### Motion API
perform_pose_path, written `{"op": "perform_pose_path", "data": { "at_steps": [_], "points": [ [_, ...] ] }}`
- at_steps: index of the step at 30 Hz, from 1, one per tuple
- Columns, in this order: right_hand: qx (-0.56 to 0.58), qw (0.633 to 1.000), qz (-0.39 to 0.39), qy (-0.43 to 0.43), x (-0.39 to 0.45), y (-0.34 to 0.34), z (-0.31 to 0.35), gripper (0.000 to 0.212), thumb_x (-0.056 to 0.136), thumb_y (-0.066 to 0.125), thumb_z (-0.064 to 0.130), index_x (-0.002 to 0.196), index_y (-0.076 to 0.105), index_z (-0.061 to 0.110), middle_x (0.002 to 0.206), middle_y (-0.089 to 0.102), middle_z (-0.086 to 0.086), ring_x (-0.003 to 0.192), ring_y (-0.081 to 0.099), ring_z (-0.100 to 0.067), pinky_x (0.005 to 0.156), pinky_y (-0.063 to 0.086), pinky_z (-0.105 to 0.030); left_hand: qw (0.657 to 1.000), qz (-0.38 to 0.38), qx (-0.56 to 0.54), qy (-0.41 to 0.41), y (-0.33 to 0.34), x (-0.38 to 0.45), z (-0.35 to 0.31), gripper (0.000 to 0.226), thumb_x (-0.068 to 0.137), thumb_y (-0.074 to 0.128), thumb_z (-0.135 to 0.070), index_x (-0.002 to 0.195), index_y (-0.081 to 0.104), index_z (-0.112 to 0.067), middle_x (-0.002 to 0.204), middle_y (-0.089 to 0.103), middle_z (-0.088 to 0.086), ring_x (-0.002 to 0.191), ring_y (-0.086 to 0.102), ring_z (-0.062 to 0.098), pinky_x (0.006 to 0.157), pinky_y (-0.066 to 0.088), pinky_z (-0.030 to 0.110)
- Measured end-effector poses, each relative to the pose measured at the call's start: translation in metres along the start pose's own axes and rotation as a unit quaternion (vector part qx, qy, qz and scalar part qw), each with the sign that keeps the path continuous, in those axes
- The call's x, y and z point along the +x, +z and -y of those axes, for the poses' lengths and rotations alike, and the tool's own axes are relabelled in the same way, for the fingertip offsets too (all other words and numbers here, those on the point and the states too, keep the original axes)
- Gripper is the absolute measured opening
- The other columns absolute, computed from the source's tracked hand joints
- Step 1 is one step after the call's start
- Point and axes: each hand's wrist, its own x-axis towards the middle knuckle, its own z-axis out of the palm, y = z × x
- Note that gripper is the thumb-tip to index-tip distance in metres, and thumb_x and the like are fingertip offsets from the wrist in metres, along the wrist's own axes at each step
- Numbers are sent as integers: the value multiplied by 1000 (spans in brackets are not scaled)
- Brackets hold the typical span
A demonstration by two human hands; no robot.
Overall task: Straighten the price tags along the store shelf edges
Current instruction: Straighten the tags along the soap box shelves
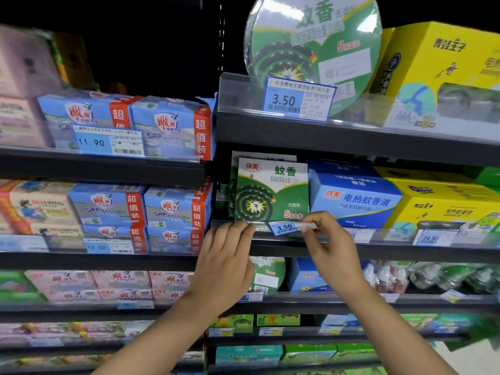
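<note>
My one camera sat on the head, close to the shelves (pixel 351 136), facing them squarely and tilted slightly down, with both forearms reaching in from the bottom edge.

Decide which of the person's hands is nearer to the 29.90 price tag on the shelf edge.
Right. The right hand pinches the 3.50 tag, left of the 29.90 price tag. The left hand is further left.
</note>
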Motion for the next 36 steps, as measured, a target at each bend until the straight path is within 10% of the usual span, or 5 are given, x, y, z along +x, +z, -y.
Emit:
{"op": "perform_pose_path", "data": {
  "at_steps": [22,36],
  "points": [
    [-4,1000,5,-10,2,6,13,15,93,53,19,86,50,32,87,63,7,82,57,2,63,39,-7,998,4,-8,-61,-13,-16,19,48,82,47,-31,124,54,-8,122,53,5,114,46,23,100,30,39],
    [-43,997,5,-71,6,28,10,13,92,52,14,91,50,27,81,59,4,57,54,-18,54,47,-41,999,7,-2,-47,-10,-18,27,53,83,47,-27,132,51,-9,125,52,4,118,45,23,102,30,39]
  ]
}}
